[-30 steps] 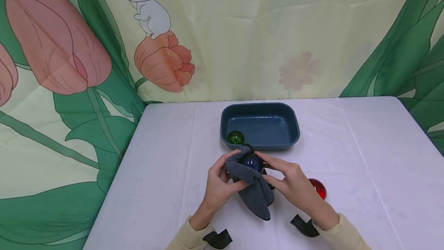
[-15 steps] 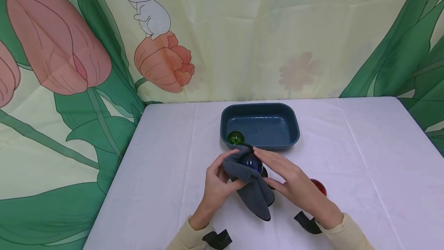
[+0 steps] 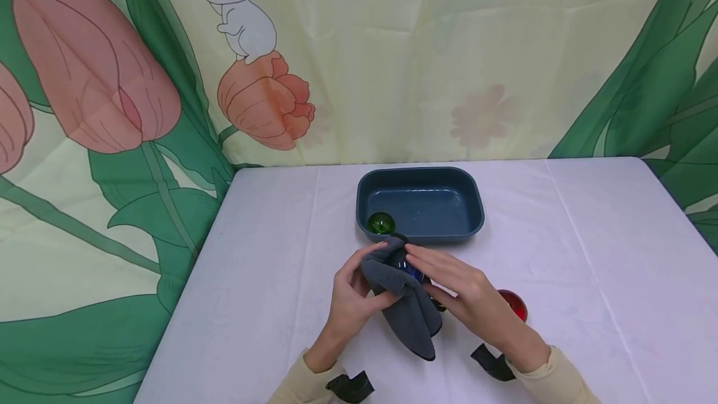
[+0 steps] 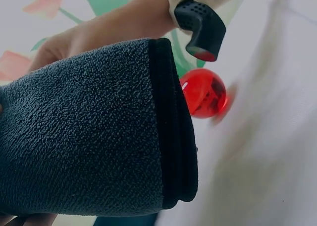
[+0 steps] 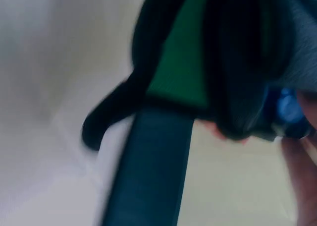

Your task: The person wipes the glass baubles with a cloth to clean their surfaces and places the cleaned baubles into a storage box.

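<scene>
A folded grey cloth with dark edging is wrapped partly round a shiny dark blue glass ball, held above the table near the tray's front. My left hand grips the cloth from the left, thumb in front and fingers behind. From the right, my right hand holds the ball, its fingers laid over the top and its thumb lower down. Those fingers hide much of the ball. Broad and close, the cloth fills the left wrist view. A bit of the blue ball shows at the right wrist view's edge.
A dark blue tray stands at the back, with a green glass ball in its front left corner. Partly behind my right wrist lies a red glass ball. Black mounts sit at both cuffs.
My right fingers lifted off the ball's side, then settled lower over it, covering more of the blue. The left hand and cloth stay almost in place.
</scene>
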`<state>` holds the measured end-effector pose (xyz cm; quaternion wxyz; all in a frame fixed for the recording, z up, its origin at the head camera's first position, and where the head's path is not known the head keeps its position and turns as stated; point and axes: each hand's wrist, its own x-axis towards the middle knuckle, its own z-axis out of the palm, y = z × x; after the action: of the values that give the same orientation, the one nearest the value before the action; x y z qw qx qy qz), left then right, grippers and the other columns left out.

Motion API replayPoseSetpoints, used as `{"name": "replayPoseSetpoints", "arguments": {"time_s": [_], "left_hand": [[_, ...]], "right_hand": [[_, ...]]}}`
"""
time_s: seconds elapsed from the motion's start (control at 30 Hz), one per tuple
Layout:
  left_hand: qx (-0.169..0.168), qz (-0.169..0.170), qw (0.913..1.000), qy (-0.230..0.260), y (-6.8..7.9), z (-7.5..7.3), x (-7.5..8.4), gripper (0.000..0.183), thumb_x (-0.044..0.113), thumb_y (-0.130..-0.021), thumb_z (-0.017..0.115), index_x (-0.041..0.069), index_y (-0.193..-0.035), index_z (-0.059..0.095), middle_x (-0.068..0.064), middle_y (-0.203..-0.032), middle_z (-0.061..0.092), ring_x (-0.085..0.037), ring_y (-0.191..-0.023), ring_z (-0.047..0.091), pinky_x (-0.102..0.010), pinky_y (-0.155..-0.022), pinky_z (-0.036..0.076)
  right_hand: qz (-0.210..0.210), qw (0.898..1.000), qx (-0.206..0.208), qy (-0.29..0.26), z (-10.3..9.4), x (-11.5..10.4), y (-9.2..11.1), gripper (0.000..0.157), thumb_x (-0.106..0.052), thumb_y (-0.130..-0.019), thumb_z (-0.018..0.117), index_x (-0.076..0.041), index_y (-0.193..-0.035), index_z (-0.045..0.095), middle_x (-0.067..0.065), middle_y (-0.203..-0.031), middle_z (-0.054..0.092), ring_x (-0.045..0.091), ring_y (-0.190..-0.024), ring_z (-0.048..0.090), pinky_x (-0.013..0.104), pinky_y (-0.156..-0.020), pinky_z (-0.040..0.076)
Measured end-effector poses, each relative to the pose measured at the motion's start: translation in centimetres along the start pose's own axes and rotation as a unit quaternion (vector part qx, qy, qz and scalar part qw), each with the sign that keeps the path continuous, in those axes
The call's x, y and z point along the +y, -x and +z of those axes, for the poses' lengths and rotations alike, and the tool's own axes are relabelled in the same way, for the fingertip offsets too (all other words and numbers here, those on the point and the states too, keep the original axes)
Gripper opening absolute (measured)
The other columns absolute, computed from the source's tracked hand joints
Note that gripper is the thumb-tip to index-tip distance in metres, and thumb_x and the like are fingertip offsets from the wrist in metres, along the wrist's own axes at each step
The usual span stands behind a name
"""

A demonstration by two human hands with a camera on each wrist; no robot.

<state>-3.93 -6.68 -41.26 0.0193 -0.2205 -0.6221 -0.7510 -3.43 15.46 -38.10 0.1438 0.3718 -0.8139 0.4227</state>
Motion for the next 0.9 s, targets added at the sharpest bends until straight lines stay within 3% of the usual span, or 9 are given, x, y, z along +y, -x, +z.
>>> {"name": "replayPoseSetpoints", "arguments": {"time_s": [0.13,0.27,0.33,0.4,0.5,0.57,0.63,0.73,0.9], "left_hand": [[-0.004,-0.002,1.0000,0.003,0.05,0.03,-0.01,0.063,0.003,-0.081,0.079,-0.003,-0.137,0.051,-0.027,-0.138,0.051,-0.019,-0.125,0.057,-0.033,-0.104,0.049],[-0.002,-0.009,1.0000,-0.002,0.02,0.06,0.05,0.062,0.002,-0.080,0.079,-0.002,-0.136,0.052,-0.025,-0.137,0.052,-0.019,-0.123,0.059,-0.033,-0.102,0.050],[0.000,-0.006,1.0000,-0.005,-0.09,0.08,0.09,0.062,0.002,-0.080,0.079,-0.002,-0.136,0.053,-0.025,-0.137,0.052,-0.020,-0.123,0.059,-0.033,-0.102,0.050],[0.000,-0.001,1.0000,-0.007,-0.23,0.07,0.14,0.061,0.002,-0.080,0.079,-0.002,-0.136,0.053,-0.024,-0.137,0.052,-0.021,-0.124,0.058,-0.034,-0.103,0.049],[-0.001,0.009,0.9999,-0.008,-0.42,0.01,0.24,0.061,0.004,-0.081,0.079,-0.002,-0.136,0.052,-0.025,-0.137,0.052,-0.022,-0.124,0.058,-0.035,-0.103,0.049],[-0.004,0.015,0.9998,-0.008,-0.50,-0.04,0.28,0.061,0.004,-0.082,0.078,-0.002,-0.136,0.052,-0.025,-0.136,0.052,-0.023,-0.125,0.058,-0.035,-0.103,0.049],[-0.006,0.019,0.9998,-0.007,-0.54,-0.06,0.25,0.061,0.004,-0.082,0.078,-0.003,-0.136,0.052,-0.026,-0.135,0.052,-0.023,-0.124,0.058,-0.035,-0.103,0.049],[-0.006,0.013,0.9999,-0.008,-0.53,-0.06,0.08,0.060,0.004,-0.082,0.078,-0.002,-0.136,0.052,-0.025,-0.136,0.052,-0.023,-0.125,0.058,-0.035,-0.102,0.050],[-0.002,-0.004,0.9999,-0.012,-0.47,-0.03,-0.28,0.059,0.004,-0.083,0.078,-0.001,-0.136,0.053,-0.023,-0.137,0.052,-0.023,-0.125,0.057,-0.035,-0.102,0.050]], "right_hand": [[0.090,0.995,-0.006,-0.051,0.02,-0.20,0.10,0.062,-0.006,-0.084,0.076,-0.009,-0.142,0.054,0.009,-0.139,0.060,0.020,-0.122,0.062,0.015,-0.097,0.047],[0.105,0.993,-0.014,-0.049,-0.12,-0.16,0.17,0.069,0.003,-0.079,0.078,-0.009,-0.143,0.054,0.009,-0.139,0.060,0.022,-0.119,0.063,0.016,-0.094,0.050],[0.098,0.994,-0.021,-0.036,-0.33,-0.14,0.17,0.072,0.002,-0.079,0.079,-0.010,-0.145,0.052,0.008,-0.142,0.058,0.020,-0.124,0.060,0.016,-0.097,0.047],[0.075,0.997,-0.029,-0.004,-0.54,-0.07,0.12,0.063,-0.015,-0.088,0.074,-0.011,-0.146,0.050,0.006,-0.145,0.055,0.018,-0.129,0.056,0.015,-0.103,0.043],[0.004,0.998,-0.025,0.055,-0.54,0.14,0.11,0.051,-0.033,-0.099,0.056,-0.010,-0.145,0.052,0.006,-0.147,0.053,0.017,-0.134,0.051,0.015,-0.109,0.036],[-0.051,0.995,-0.007,0.086,-0.35,0.30,0.06,0.051,-0.040,-0.103,0.042,-0.008,-0.141,0.055,0.008,-0.146,0.054,0.019,-0.133,0.052,0.017,-0.110,0.035],[-0.085,0.992,0.012,0.088,-0.20,0.41,0.00,0.046,-0.035,-0.105,0.042,-0.007,-0.138,0.058,0.010,-0.143,0.056,0.020,-0.131,0.054,0.018,-0.108,0.038],[-0.094,0.993,0.022,0.074,-0.21,0.44,-0.19,0.043,-0.033,-0.105,0.044,-0.008,-0.136,0.061,0.011,-0.141,0.058,0.021,-0.129,0.056,0.018,-0.106,0.040],[-0.071,0.996,0.006,0.054,-0.38,0.58,-0.19,0.043,-0.034,-0.104,0.046,-0.009,-0.136,0.061,0.011,-0.140,0.058,0.021,-0.128,0.056,0.016,-0.105,0.041]]}}
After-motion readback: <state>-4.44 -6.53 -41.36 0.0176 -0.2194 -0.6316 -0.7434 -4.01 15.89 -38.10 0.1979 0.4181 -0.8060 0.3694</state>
